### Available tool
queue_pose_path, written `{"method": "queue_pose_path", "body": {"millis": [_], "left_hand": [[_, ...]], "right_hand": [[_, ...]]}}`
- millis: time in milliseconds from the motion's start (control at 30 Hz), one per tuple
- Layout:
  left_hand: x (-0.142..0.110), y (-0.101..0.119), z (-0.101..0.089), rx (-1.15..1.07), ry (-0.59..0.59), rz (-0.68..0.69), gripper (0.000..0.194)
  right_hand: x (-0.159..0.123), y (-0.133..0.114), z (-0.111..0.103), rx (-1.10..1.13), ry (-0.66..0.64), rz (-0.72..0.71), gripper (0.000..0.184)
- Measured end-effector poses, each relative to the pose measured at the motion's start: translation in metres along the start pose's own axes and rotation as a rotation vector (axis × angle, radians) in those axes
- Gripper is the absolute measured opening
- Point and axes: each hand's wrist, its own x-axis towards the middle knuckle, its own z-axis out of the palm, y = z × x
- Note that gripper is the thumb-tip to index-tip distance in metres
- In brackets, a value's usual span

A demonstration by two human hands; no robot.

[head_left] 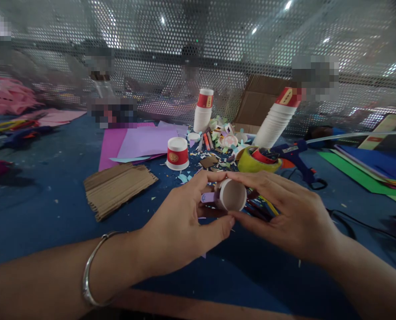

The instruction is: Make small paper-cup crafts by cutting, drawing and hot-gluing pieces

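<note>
Both hands, the left hand [181, 222] and right hand [284, 213], pinch a paper cup [231, 194] between curled fingertips above the table [51, 200], apparently with a purple strip [207, 197] attached.

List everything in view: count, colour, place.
cup: 1, white, on its side, held between both hands
cup upside down: 1, red-white, centre
cup stacks: 2, white-red, back
cardboard: 1, brown, left of hands
paper sheets: several, purple, back left
tape roll: 1, yellow, behind hands
glue gun: 1, blue, right
scraps: many, mixed, centre
table: 1, blue
left hand: 1, bangle on wrist
right hand: 1
</note>
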Motion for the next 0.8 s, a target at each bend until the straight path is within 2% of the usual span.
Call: {"method": "queue_pose_path", "body": {"millis": [400, 800], "left_hand": [[0.0062, 0.0025, -0.0056, -0.164, -0.011, -0.181, 0.039], [0.0043, -0.0022, -0.0069, -0.223, -0.047, -0.15, 0.048]], "right_hand": [[-0.002, 0.0035, 0.0048, -0.012, 0.028, -0.078, 0.041], [-0.0013, 0.0016, 0.0038, 0.001, 0.05, -0.087, 0.041]]}}
